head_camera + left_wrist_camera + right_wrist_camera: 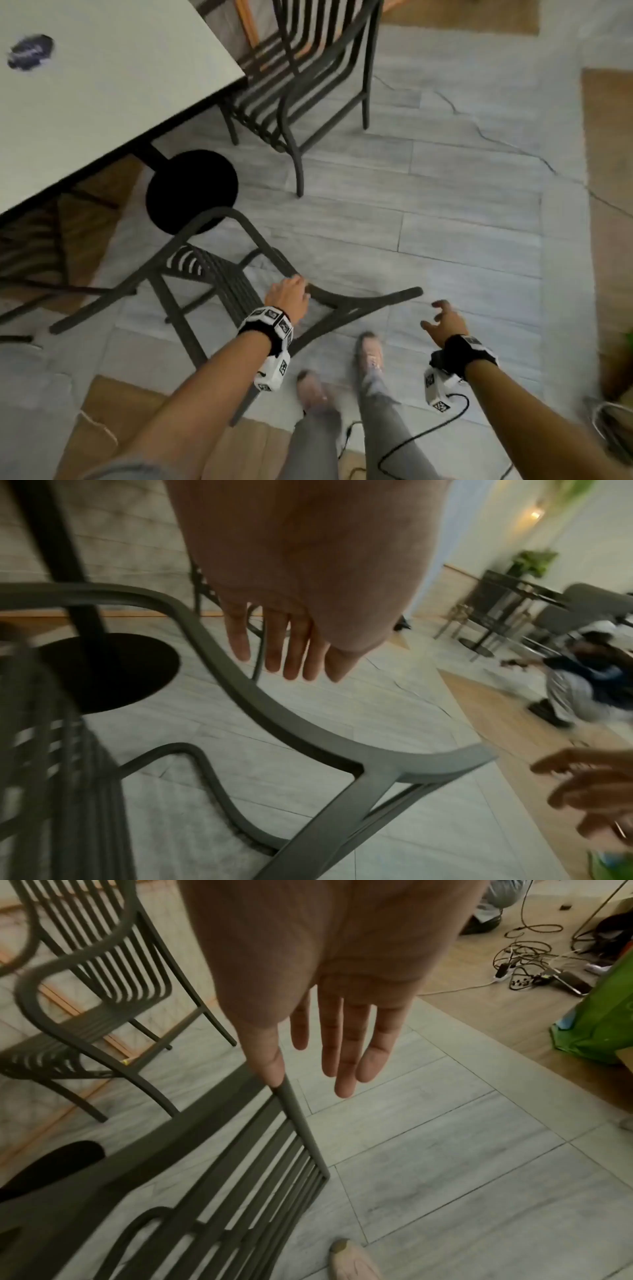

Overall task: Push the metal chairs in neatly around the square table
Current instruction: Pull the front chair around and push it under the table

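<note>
The white square table (120, 85) fills the upper left on a black round base (191, 192). One dark metal chair (308, 85) stands partly under its far right side. A second metal chair (219, 274) stands turned at an angle near the table's corner, in front of me. My left hand (289, 296) rests on this chair's curved arm rail (274, 712), and the left wrist view shows its fingers (284, 653) straight. My right hand (442, 318) is open with spread fingers, just right of the end of the chair's top rail (291, 1110); whether the thumb touches it is unclear.
A dark blue object (30, 51) lies on the table. A black cable (411, 442) trails by my feet (370, 356). A green bag (609, 1015) and tangled cables (524, 969) sit at the right. Another person (582, 683) crouches by other furniture (507, 607).
</note>
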Demonstrator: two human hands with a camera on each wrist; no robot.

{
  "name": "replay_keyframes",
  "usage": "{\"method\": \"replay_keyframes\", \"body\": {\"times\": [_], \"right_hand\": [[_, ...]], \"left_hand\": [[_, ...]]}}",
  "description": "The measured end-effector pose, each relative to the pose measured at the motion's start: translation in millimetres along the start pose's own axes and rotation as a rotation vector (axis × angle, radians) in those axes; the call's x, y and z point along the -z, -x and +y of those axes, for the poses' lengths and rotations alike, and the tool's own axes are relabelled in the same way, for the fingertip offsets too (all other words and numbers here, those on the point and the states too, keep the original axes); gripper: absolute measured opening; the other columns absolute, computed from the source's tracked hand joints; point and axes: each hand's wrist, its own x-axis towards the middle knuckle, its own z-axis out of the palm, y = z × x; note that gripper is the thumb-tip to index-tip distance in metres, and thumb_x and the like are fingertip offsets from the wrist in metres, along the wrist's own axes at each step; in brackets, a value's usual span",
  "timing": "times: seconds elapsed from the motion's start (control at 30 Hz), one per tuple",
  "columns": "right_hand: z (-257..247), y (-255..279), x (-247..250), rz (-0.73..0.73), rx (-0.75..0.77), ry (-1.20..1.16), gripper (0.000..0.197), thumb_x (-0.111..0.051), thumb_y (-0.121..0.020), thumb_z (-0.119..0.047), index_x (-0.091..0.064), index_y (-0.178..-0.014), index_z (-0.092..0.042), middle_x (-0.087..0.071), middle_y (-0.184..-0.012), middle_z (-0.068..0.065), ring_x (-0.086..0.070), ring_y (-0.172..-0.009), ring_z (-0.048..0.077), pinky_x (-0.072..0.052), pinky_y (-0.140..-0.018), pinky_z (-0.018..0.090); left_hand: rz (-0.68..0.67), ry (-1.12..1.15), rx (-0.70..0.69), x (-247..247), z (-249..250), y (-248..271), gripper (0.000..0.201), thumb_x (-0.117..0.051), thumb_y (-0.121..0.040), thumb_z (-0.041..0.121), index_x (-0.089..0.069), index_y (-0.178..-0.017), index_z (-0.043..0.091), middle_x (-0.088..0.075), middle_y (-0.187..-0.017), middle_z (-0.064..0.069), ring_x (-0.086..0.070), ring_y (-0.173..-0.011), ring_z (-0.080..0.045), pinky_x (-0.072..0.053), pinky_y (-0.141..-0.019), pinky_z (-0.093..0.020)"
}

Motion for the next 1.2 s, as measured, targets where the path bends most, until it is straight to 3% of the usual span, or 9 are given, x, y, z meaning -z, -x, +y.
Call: {"method": "replay_keyframes", "body": {"times": [0.13, 0.23, 0.37, 0.57, 0.8, 0.87, 0.97, 1.13, 1.2], "right_hand": [[11.6, -44.4, -0.1, -0.049, 0.033, 0.015, 0.069, -0.072, -0.081, -0.02, -0.033, -0.137, -0.011, -0.052, -0.131, 0.024, -0.052, -0.118, 0.037, -0.043, -0.096, 0.045], [16.0, -71.3, -3.1, -0.11, 0.125, 0.023, 0.064, -0.069, -0.083, -0.031, -0.036, -0.137, -0.02, -0.051, -0.133, 0.018, -0.05, -0.12, 0.033, -0.042, -0.096, 0.043], [15.4, -90.6, -7.6, -0.2, 0.239, 0.079, 0.052, -0.068, -0.081, -0.041, -0.046, -0.128, -0.03, -0.058, -0.123, 0.015, -0.057, -0.103, 0.032, -0.045, -0.087, 0.039], [2.8, -79.3, 4.2, -0.267, 0.37, 0.054, 0.048, -0.073, -0.075, -0.044, -0.052, -0.117, -0.035, -0.059, -0.119, 0.006, -0.057, -0.098, 0.027, -0.044, -0.08, 0.033], [-27.4, -38.8, 33.9, -0.171, 0.505, 0.261, 0.066, -0.074, -0.07, -0.051, -0.052, -0.123, -0.017, -0.062, -0.12, 0.013, -0.053, -0.109, 0.036, -0.043, -0.092, 0.05], [-32.4, -34.4, 47.7, -0.182, 0.561, 0.297, 0.058, -0.08, -0.062, -0.051, -0.058, -0.106, -0.02, -0.068, -0.1, 0.01, -0.059, -0.095, 0.034, -0.046, -0.079, 0.04], [-46.3, -29.2, 70.1, -0.17, 0.587, 0.331, 0.046, -0.087, -0.051, -0.046, -0.059, -0.079, -0.023, -0.063, -0.077, 0.001, -0.061, -0.077, 0.031, -0.041, -0.063, 0.032], [-85.7, 11.8, 102.9, -0.035, 0.797, 0.381, 0.055, -0.082, -0.047, -0.061, -0.072, -0.068, -0.011, -0.068, -0.081, 0.019, -0.064, -0.084, 0.038, -0.054, -0.074, 0.046], [-98.7, 35.5, 113.8, 0.012, 0.939, 0.373, 0.065, -0.065, -0.059, -0.072, -0.071, -0.062, -0.008, -0.067, -0.073, 0.018, -0.065, -0.075, 0.038, -0.055, -0.067, 0.04]], "left_hand": [[-0.06, -0.035, -0.077, -26.3, 47.1, -63.8, 0.04, -0.044, -0.096, 0.042, -0.055, -0.123, 0.014, -0.059, -0.13, -0.008, -0.055, -0.121, -0.026, -0.04, -0.102, -0.043], [-0.302, -0.047, -0.015, -54.0, 70.8, -90.9, 0.058, -0.03, -0.095, 0.059, -0.065, -0.114, 0.016, -0.067, -0.122, -0.01, -0.06, -0.116, -0.027, -0.036, -0.107, -0.043], [-0.444, 0.029, 0.091, -66.6, 92.3, -95.2, 0.066, -0.024, -0.094, 0.064, -0.066, -0.082, 0.014, -0.072, -0.102, -0.012, -0.064, -0.105, -0.028, -0.033, -0.11, -0.048], [-0.124, 0.162, 0.243, -52.9, 92.2, -64.6, 0.067, -0.044, -0.087, 0.066, -0.057, -0.047, 0.014, -0.053, -0.046, -0.002, -0.063, -0.065, -0.028, -0.044, -0.092, -0.04], [0.377, 0.326, 0.235, 35.9, 77.5, 24.3, 0.044, -0.059, -0.089, 0.034, -0.075, -0.064, 0.002, -0.07, -0.061, -0.022, -0.062, -0.064, -0.036, -0.045, -0.086, -0.038], [0.455, 0.39, 0.18, 53.2, 68.8, 53.5, 0.047, -0.055, -0.085, 0.034, -0.07, -0.055, 0.001, -0.067, -0.054, -0.019, -0.058, -0.06, -0.037, -0.039, -0.073, -0.033], [0.529, 0.504, 0.115, 63.7, 52.2, 92.3, 0.054, -0.046, -0.079, 0.042, -0.064, -0.049, 0.001, -0.061, -0.045, -0.013, -0.054, -0.05, -0.033, -0.037, -0.075, -0.033], [0.64, 0.722, 0.046, 70.6, 32.3, 142.6, 0.047, -0.046, -0.076, 0.044, -0.062, -0.04, 0.017, -0.06, -0.04, 0.006, -0.05, -0.049, -0.012, -0.03, -0.074, -0.029], [0.673, 0.777, 0.026, 75.5, 19.5, 164.0, 0.046, -0.046, -0.078, 0.045, -0.047, -0.035, 0.028, -0.05, -0.036, 0.013, -0.04, -0.054, -0.007, -0.026, -0.074, -0.029]]}}
